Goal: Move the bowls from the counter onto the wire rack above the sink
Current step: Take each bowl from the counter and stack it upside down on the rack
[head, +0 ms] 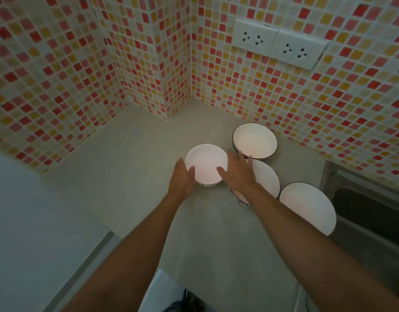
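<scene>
Four bowls sit on the desk [131, 167] near the middle of the frame, all low against the tiled wall, and none has reached a rack. The wire rack itself is nowhere in view, so the task looks to be at its very start, with every bowl left to carry.

The plain white bowl [206, 164] stands at the centre of the frame, upright on the desk. The left hand [182, 176] is spread against its left side with the thumb resting at the rim, and the right hand [236, 172] comes in from the right, fingers extended and thumb over the rim. Both hands are wide and flanking the bowl; whether they grip it firmly yet I cannot tell, and the bowl appears to rest on the desk.

To the upper right of it sits a dark-rimmed bowl [254, 140], close to the wall. Just below that is a second bowl [265, 176], partly hidden under the right hand and wrist, with a patterned outer wall showing at its lower edge. Further to the lower right lies a third dark-rimmed bowl [306, 208], right beside the sink [362, 212] at the right edge of the frame.

My judgement: lifting the plain white bowl is the step in hand, and the three others follow.
</scene>
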{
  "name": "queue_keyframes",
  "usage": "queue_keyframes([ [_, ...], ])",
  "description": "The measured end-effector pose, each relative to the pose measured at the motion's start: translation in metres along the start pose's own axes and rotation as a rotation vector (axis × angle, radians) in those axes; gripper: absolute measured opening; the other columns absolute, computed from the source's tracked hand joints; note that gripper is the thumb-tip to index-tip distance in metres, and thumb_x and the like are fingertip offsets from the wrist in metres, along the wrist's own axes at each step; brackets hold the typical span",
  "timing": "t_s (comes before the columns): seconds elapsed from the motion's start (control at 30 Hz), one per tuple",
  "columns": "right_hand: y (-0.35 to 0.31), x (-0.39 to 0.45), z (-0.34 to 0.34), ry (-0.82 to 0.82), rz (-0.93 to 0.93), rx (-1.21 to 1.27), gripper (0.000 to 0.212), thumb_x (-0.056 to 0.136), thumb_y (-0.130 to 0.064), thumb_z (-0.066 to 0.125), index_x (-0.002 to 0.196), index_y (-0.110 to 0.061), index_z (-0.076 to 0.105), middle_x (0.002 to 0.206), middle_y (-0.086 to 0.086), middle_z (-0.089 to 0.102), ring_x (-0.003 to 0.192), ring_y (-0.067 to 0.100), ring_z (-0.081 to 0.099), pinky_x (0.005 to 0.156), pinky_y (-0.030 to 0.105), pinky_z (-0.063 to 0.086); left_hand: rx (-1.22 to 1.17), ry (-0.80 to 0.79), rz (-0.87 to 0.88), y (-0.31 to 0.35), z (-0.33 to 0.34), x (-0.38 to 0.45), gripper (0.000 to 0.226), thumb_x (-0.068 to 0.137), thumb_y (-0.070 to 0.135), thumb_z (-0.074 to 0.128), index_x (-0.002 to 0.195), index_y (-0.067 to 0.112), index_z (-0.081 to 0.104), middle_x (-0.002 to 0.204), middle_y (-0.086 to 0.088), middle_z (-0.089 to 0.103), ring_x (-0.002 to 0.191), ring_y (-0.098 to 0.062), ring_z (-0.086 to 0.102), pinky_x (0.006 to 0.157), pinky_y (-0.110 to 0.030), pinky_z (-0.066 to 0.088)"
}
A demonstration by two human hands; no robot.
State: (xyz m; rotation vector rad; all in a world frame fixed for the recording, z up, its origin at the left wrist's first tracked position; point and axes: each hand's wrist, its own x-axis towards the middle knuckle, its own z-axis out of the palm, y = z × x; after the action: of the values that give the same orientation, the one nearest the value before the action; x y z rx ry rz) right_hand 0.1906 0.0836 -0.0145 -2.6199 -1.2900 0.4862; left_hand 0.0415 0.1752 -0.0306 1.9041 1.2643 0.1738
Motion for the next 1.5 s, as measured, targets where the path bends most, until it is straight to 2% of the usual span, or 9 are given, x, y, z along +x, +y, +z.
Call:
queue_keyframes([
  [0.13, -0.011, 0.01, 0.001, 0.002, 0.055, -0.069, 0.053, 0.094, -0.038, 0.041, 0.138, -0.008, 0.043, 0.151, 0.013, 0.039, 0.15, 0.022, 0.009, 0.117, 0.052, -0.008, -0.034, 0.004, -0.035, 0.002, 0.005, 0.011, 0.042, 0.1, 0.021, 0.033, 0.135, -0.003, 0.035, 0.132, -0.027, 0.051, 0.119, -0.043, 0.049, 0.097, -0.042, 0.041],
  [0.6, -0.013, -0.018, -0.028, 0.222, 0.026, 0.305, 0.053, 0.095, -0.031, 0.047, 0.141, -0.005, 0.045, 0.149, 0.014, 0.044, 0.149, 0.025, 0.015, 0.12, 0.042, -0.002, -0.006, 0.168, 0.087, 0.03, -0.029, 0.011, 0.035, 0.099, 0.013, 0.033, 0.127, -0.001, 0.047, 0.119, -0.028, 0.059, 0.104, -0.044, 0.058, 0.086, -0.051, 0.053],
  [0.7, -0.006, -0.03, -0.037, 0.233, 0.051, 0.421, 0.056, 0.095, -0.031, 0.051, 0.146, -0.008, 0.041, 0.151, 0.014, 0.041, 0.149, 0.028, 0.016, 0.12, 0.044, 0.007, -0.01, 0.18, 0.105, 0.042, -0.027, 0.0, 0.035, 0.099, 0.014, 0.033, 0.126, -0.001, 0.048, 0.119, -0.026, 0.059, 0.103, -0.043, 0.059, 0.083, -0.053, 0.054],
  [0.77, 0.004, -0.04, -0.041, 0.246, 0.066, 0.553, 0.055, 0.093, -0.033, 0.053, 0.144, -0.013, 0.045, 0.146, 0.011, 0.048, 0.142, 0.029, 0.031, 0.117, 0.048, 0.027, -0.026, 0.177, 0.119, 0.05, -0.023, -0.012, 0.035, 0.099, 0.015, 0.033, 0.125, -0.001, 0.049, 0.119, -0.026, 0.059, 0.103, -0.042, 0.059, 0.082, -0.054, 0.055],
  [0.83, 0.017, -0.053, -0.047, 0.292, 0.074, 0.681, 0.051, 0.089, -0.033, 0.056, 0.138, -0.017, 0.051, 0.133, 0.006, 0.059, 0.124, 0.025, 0.05, 0.103, 0.046, 0.045, -0.048, 0.163, 0.144, 0.061, -0.017, -0.024, 0.034, 0.098, 0.016, 0.033, 0.122, -0.001, 0.051, 0.118, -0.026, 0.059, 0.101, -0.042, 0.059, 0.08, -0.053, 0.055],
  [1.03, 0.078, -0.121, -0.077, 0.257, 0.244, 1.089, 0.043, 0.092, -0.035, 0.057, 0.134, -0.029, 0.049, 0.115, -0.012, 0.058, 0.111, 0.018, 0.056, 0.093, 0.042, 0.052, -0.09, 0.06, 0.279, 0.114, 0.017, -0.077, 0.031, 0.098, 0.017, 0.033, 0.113, 0.001, 0.055, 0.112, -0.022, 0.06, 0.094, -0.037, 0.06, 0.075, -0.052, 0.057],
  [1.2, 0.147, -0.194, -0.096, 0.12, 0.443, 1.509, 0.038, 0.097, -0.033, 0.05, 0.134, -0.034, 0.04, 0.133, 0.004, 0.045, 0.107, 0.034, 0.058, 0.068, 0.047, 0.061, -0.081, -0.024, 0.389, 0.165, 0.077, -0.145, 0.034, 0.098, 0.016, 0.032, 0.115, 0.002, 0.058, 0.111, -0.017, 0.062, 0.096, -0.032, 0.059, 0.076, -0.043, 0.056],
  [1.3, 0.195, -0.243, -0.099, 0.16, 0.454, 1.586, 0.035, 0.098, -0.027, 0.046, 0.133, -0.031, 0.041, 0.136, 0.009, 0.045, 0.108, 0.04, 0.06, 0.067, 0.047, 0.061, -0.124, -0.131, 0.409, 0.187, 0.12, -0.186, 0.031, 0.1, 0.018, 0.034, 0.11, 0.001, 0.057, 0.103, -0.014, 0.059, 0.091, -0.029, 0.057, 0.064, -0.033, 0.055],
  [1.5, 0.29, -0.336, -0.085, 0.241, 0.599, 1.645, 0.04, 0.096, -0.018, 0.047, 0.134, -0.026, 0.041, 0.131, 0.013, 0.047, 0.103, 0.04, 0.062, 0.067, 0.046, 0.06, -0.162, -0.242, 0.541, 0.19, 0.212, -0.256, 0.039, 0.1, 0.039, 0.031, 0.109, 0.015, 0.061, 0.104, -0.007, 0.068, 0.095, -0.028, 0.062, 0.085, -0.042, 0.052],
])
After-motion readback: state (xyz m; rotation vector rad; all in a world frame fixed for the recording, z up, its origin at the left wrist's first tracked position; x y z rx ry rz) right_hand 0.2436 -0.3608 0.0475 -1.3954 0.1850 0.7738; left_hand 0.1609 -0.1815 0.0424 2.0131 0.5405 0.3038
